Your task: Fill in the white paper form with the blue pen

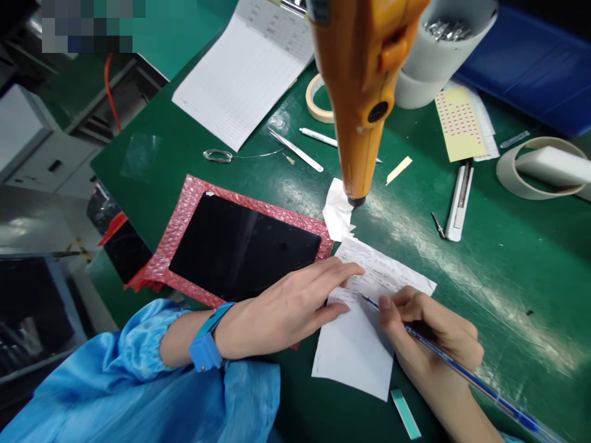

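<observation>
A printed paper sheet (355,344) lies on the green table near me. My left hand (289,304) rests flat across its left edge, fingers stretched out, a blue strap on the wrist. Between the thumb and fingers of my right hand (431,335) is a blue pen (462,369), its tip at the printed lines of the sheet. Partly under my left forearm, a black flat panel (244,246) lies on pink bubble wrap (178,215). Just beyond the sheet is a crumpled white tissue (337,212).
An orange electric screwdriver (360,98) hangs point down above the table. Behind lie a clipboard with papers (249,67), tweezers (298,151), a tape roll (318,101) and a white pot of screws (425,67). To the right are a utility knife (460,203) and a larger tape ring (508,178).
</observation>
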